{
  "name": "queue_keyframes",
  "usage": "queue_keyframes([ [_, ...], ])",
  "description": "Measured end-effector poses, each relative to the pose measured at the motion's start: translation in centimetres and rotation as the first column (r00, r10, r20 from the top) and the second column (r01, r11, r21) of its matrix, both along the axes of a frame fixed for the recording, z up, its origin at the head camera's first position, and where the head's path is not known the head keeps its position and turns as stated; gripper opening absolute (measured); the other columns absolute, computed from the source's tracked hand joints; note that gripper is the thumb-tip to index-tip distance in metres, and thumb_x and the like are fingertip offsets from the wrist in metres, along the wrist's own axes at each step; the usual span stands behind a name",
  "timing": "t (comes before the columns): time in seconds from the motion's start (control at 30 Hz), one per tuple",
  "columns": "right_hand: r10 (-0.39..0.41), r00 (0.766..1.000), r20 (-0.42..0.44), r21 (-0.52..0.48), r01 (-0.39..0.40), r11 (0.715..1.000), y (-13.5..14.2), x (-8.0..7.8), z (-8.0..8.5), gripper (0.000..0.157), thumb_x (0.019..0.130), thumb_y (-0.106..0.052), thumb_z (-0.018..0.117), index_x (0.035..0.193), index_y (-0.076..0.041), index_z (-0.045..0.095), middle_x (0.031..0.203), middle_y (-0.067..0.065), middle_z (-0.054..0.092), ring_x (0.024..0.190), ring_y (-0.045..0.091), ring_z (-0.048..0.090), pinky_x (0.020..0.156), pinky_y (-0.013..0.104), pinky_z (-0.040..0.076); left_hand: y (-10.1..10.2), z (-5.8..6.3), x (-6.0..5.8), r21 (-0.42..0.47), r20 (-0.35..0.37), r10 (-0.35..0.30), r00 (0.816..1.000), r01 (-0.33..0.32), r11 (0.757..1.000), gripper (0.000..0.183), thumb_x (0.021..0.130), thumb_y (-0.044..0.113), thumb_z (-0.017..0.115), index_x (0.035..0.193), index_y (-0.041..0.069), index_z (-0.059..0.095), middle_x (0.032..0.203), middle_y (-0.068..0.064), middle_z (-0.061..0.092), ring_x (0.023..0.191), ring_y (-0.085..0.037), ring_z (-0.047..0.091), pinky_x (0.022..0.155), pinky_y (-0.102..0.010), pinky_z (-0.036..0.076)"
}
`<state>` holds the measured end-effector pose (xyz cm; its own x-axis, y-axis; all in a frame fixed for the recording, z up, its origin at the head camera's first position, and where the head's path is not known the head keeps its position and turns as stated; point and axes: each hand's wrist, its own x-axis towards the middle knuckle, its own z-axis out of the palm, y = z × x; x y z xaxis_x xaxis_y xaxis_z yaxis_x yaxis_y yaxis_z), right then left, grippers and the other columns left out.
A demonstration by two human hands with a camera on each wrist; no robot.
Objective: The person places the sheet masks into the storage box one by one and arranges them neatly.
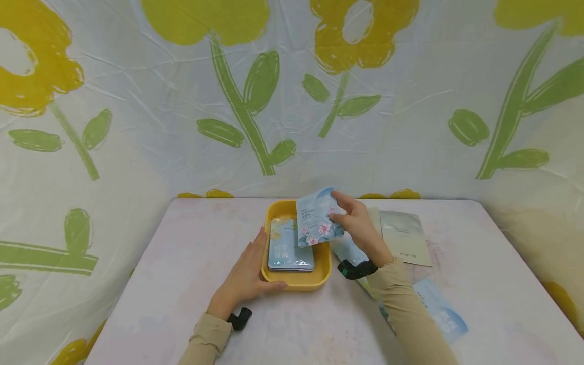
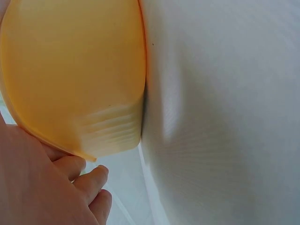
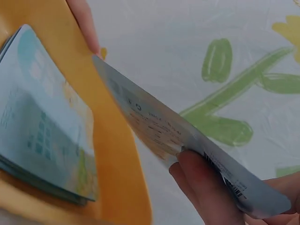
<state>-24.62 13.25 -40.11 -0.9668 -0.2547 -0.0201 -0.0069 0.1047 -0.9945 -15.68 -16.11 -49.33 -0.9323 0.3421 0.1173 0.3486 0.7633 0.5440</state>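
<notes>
Left hand [image 1: 244,274] spread along left side and near end of yellow box [image 1: 296,282], thumb apart from fingers, probably to steady it. Right hand [image 1: 358,225] pinches blue packet [image 1: 317,220] at its right edge between thumb and fingers, likely keeping rest unobstructed. Packet hangs above box's far right part, partly covering packet stack [image 1: 289,253] inside. Printed front faces near side, flowers lowest; long axis runs roughly near to far, tilted.

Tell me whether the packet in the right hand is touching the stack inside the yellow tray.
Apart. The right wrist view shows a strip of yellow tray between the held packet and the stack.
</notes>
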Motion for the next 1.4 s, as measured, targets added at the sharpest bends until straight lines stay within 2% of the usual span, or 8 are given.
queue_keyframes([
  [0.2,-0.017,0.997,0.076,-0.049,0.021,0.999,-2.6,-0.3,-0.4,0.064,0.094,0.011,0.053,0.153,0.001,0.032,0.155,0.021,0.035,0.112,0.036,0.060,0.079,0.027,0.060,0.0,0.2,0.1,0.009,0.004,0.001,1.000,-0.001,1.000,0.133,0.070,0.079,0.068,0.160,0.012,-0.003,0.167,0.000,-0.002,0.151,-0.010,0.004,0.124,-0.039,0.011],
  [0.4,-0.052,0.987,0.151,-0.044,0.059,0.997,-5.0,0.0,-1.0,0.066,0.091,0.014,0.051,0.153,0.002,0.031,0.157,0.021,0.032,0.123,0.035,0.052,0.084,0.025,0.057,0.0,0.1,0.1,0.013,0.005,0.002,1.000,-0.002,1.000,0.132,0.071,0.075,0.071,0.160,0.012,-0.003,0.167,0.000,-0.002,0.151,-0.010,0.003,0.124,-0.040,0.011],
  [0.57,-0.086,0.984,0.157,0.026,0.083,0.996,-6.3,0.4,-1.8,0.066,0.089,0.013,0.054,0.151,0.002,0.035,0.154,0.021,0.038,0.125,0.036,0.051,0.101,0.042,0.051,0.0,0.0,0.0,0.014,-0.007,-0.005,1.000,0.005,1.000,0.133,0.070,0.078,0.069,0.160,0.011,-0.002,0.167,-0.001,-0.001,0.151,-0.009,0.003,0.124,-0.040,0.011],
  [0.67,-0.094,0.985,0.143,0.034,0.090,0.995,-6.7,0.8,-2.3,0.066,0.087,0.014,0.055,0.150,0.004,0.037,0.151,0.024,0.040,0.124,0.038,0.052,0.104,0.047,0.047,0.0,0.1,0.0,0.013,-0.005,-0.006,1.000,0.006,1.000,0.133,0.070,0.081,0.066,0.160,0.011,-0.002,0.167,-0.002,0.000,0.151,-0.010,0.004,0.124,-0.040,0.011],
  [0.83,-0.051,0.993,0.105,0.042,0.047,0.998,-7.1,1.5,-3.0,0.069,0.082,0.019,0.052,0.148,0.010,0.035,0.150,0.029,0.039,0.128,0.040,0.049,0.105,0.050,0.046,0.0,0.2,0.1,0.006,-0.006,-0.007,1.000,0.007,1.000,0.134,0.070,0.084,0.063,0.160,0.009,-0.001,0.167,-0.003,0.001,0.151,-0.011,0.005,0.124,-0.038,0.011],
  [1.07,-0.011,0.995,0.099,0.173,-0.006,0.985,-7.1,2.2,-3.4,0.074,0.078,0.017,0.054,0.149,0.010,0.034,0.153,0.029,0.034,0.141,0.040,0.033,0.115,0.053,0.033,0.1,0.2,0.2,0.004,-0.002,-0.014,1.000,0.014,1.000,0.133,0.070,0.082,0.065,0.160,0.010,-0.002,0.167,-0.002,-0.002,0.151,-0.012,0.005,0.124,-0.038,0.011],
  [1.23,0.014,0.992,0.124,0.291,-0.050,0.955,-6.9,2.7,-3.3,0.071,0.085,0.006,0.059,0.151,0.007,0.032,0.156,0.027,0.030,0.141,0.042,0.031,0.117,0.057,0.026,0.1,0.4,0.3,0.002,-0.006,-0.013,1.000,0.013,1.000,0.133,0.071,0.081,0.065,0.160,0.009,-0.002,0.167,-0.002,-0.002,0.151,-0.014,0.007,0.124,-0.039,0.011],
  [1.4,0.027,0.988,0.152,0.314,-0.075,0.946,-6.7,3.1,-3.0,0.066,0.094,-0.012,0.060,0.152,0.004,0.031,0.156,0.027,0.029,0.142,0.045,0.030,0.117,0.058,0.026,0.1,0.3,0.3,0.006,-0.002,-0.010,1.000,0.010,1.000,0.132,0.071,0.077,0.069,0.160,0.009,-0.002,0.167,-0.002,-0.002,0.151,-0.014,0.007,0.124,-0.040,0.011],
])
